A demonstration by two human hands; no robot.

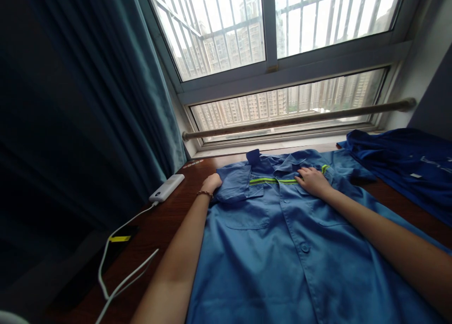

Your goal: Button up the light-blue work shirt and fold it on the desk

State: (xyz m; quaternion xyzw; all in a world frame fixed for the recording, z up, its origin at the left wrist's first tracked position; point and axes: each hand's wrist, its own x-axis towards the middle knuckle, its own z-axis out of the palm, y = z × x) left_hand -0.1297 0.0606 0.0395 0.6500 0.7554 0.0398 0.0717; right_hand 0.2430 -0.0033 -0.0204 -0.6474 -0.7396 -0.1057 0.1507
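Observation:
A blue work shirt [282,239] with a yellow-green reflective stripe [271,180] lies spread front-up on a dark wooden table [165,225], collar toward the window. My left hand [212,182] is at the shirt's left shoulder, its fingers curled onto the folded sleeve edge; a beaded bracelet sits on that wrist. My right hand [312,180] lies flat on the chest just below the collar, fingers stretched out over the stripe, holding nothing.
A white power bank [166,188] with a white cable [116,267] lies at the table's left edge. Another dark blue garment [406,166] is heaped at the right. A teal curtain [106,102] hangs left; a barred window [275,55] and rail [300,119] run behind.

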